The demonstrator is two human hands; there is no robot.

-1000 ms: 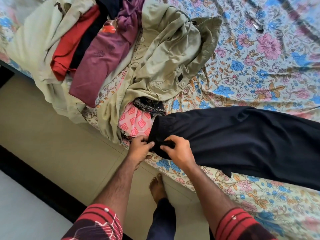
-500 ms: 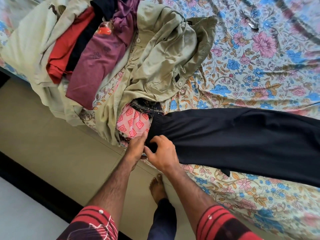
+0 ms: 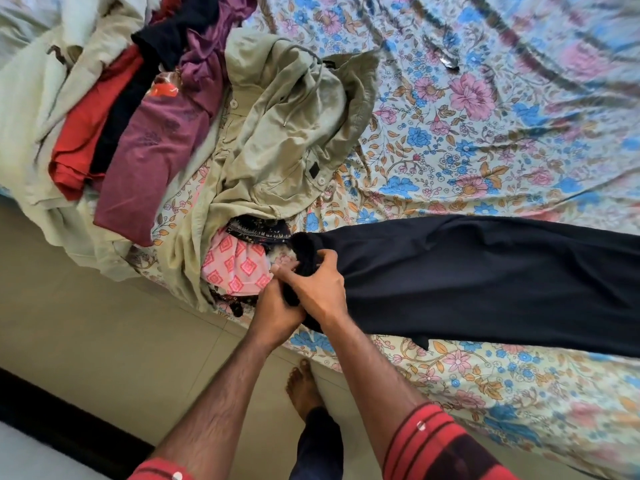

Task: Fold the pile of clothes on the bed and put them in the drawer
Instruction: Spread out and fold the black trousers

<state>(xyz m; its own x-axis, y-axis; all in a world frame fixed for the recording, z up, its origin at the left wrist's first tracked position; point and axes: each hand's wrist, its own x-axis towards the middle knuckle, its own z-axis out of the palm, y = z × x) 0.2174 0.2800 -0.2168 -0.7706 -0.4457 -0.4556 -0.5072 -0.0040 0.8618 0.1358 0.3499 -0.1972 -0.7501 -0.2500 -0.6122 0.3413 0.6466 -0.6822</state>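
Both grips clenched on one end of the dark trousers (image 3: 485,271): left hand (image 3: 277,311) below, right hand (image 3: 317,289) above. Trousers spread across the floral bed (image 3: 485,133), beside the clothes pile (image 3: 207,133).

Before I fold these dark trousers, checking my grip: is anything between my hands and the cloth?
Nothing visible. The right hand and left hand both grip the bunched end of the dark trousers directly; the pink patterned cloth lies beside them.
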